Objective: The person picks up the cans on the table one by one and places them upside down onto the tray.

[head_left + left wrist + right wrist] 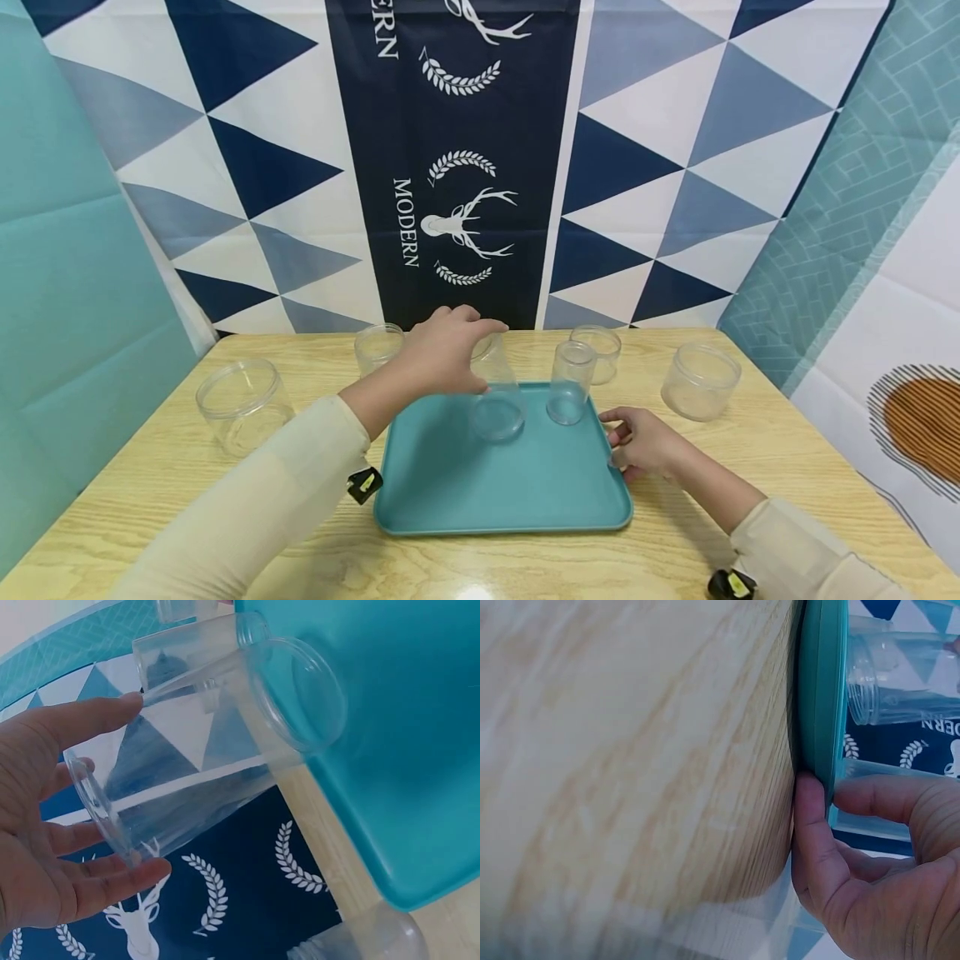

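Observation:
A tall clear plastic jar [498, 412] stands on the back part of the teal tray [495, 496]. My left hand [442, 354] spans the top of this jar from above; in the left wrist view, thumb and fingers curve around its near end. To its right on the tray is a narrower clear jar [573, 379], which no hand touches. At the tray's right edge, my right hand [648, 446] grips the rim. The right wrist view has the thumb on the rim's inner side and a finger [810, 806] on the outer side.
On the wooden table [787, 492], a wide clear jar [243, 400] stands left of the tray. Another jar [375, 346] sits behind the left forearm, one [603, 354] behind the tray, and a squat one [701, 383] to the right. A patterned cloth [637, 167] hangs behind.

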Demonstrator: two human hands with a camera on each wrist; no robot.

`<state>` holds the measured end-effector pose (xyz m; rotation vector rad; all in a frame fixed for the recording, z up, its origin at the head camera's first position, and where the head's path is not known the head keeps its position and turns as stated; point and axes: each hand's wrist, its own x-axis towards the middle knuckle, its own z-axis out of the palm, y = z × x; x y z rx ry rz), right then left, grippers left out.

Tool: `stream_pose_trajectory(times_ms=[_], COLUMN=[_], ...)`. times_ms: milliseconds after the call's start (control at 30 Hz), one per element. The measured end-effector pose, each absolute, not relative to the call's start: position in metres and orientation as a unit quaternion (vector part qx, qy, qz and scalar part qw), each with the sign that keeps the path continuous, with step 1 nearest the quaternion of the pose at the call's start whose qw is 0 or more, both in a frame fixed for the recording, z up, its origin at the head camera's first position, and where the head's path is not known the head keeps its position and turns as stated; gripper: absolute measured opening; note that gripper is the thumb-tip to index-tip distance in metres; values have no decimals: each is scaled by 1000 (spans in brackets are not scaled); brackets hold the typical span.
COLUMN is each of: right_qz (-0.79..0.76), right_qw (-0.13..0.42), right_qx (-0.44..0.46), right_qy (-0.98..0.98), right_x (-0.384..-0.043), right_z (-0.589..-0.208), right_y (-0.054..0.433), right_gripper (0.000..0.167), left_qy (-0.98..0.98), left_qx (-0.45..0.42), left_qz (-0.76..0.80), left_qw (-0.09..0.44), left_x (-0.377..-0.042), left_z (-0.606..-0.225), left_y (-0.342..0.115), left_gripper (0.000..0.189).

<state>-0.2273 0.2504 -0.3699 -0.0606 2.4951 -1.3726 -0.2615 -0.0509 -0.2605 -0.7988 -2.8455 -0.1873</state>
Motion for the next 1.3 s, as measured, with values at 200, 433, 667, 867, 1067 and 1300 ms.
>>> stream_pose_trajectory(times_ms=[200, 433, 667, 867, 1067, 1300], right_qz=[-483, -485, -486, -485, -484, -482], right_qw=[145, 145, 146, 146, 147, 146], right_qx=[-19, -12, -12, -21, -23, -20], right_qy=[863, 862, 861, 862, 863, 864], right_x=[-227, -226, -225, -225, -224, -225], right_z=[-371, -370, -369, -370, -368, -369], right_y=[250, 248, 248, 250, 250, 249], right_gripper=[70, 69, 70, 69, 68, 69], left_qy=[-959, -961, -961, -959, -958, -957], left_qx=[-270, -273, -272, -279, -283, -285], left_qz=[-31, 0, 17, 14, 28, 44], left_qw=[73, 48, 41, 40, 44, 41], left_x=[-265, -268, -272, -273, -274, -277], left_z=[-256, -254, -253, -254, -257, -259], left_y=[-40, -32, -23, -14, -7, -3], left_gripper=[77, 78, 79, 79, 80, 81])
